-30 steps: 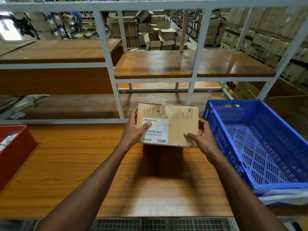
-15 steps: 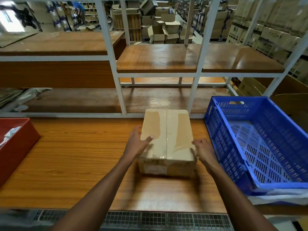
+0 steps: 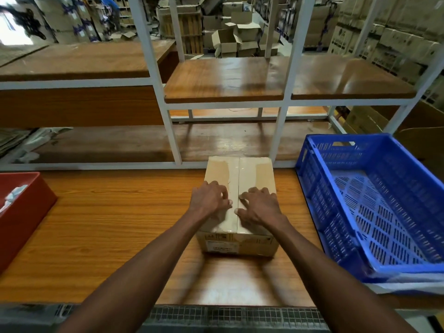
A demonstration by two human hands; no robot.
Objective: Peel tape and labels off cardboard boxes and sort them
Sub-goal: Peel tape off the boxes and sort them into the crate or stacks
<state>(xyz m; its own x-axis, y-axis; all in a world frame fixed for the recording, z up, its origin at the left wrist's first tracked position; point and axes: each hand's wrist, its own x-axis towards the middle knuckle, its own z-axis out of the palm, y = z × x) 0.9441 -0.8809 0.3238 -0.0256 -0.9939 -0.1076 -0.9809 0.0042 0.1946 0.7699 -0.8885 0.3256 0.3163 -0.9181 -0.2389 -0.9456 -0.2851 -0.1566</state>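
A small cardboard box (image 3: 254, 175) stands on the wooden table (image 3: 108, 224) in front of me. Clear tape (image 3: 231, 174) runs along its top centre seam, and a white label (image 3: 222, 247) shows on its near side face. My left hand (image 3: 209, 198) rests on the top to the left of the seam, its bent fingertips touching the tape. On the other side of the seam, my right hand (image 3: 259, 205) also touches the tape with bent fingertips. Neither hand holds anything.
A blue slotted crate (image 3: 319, 195) stands at the right of the box. At the left edge, a red bin (image 3: 26, 212) holds white scraps (image 3: 13, 195). A white shelf rack (image 3: 173, 140) with wooden boards rises just behind the box.
The box, held up with its label facing me a second ago, was turned and set down on the table. Both hands moved from its sides onto the top seam.
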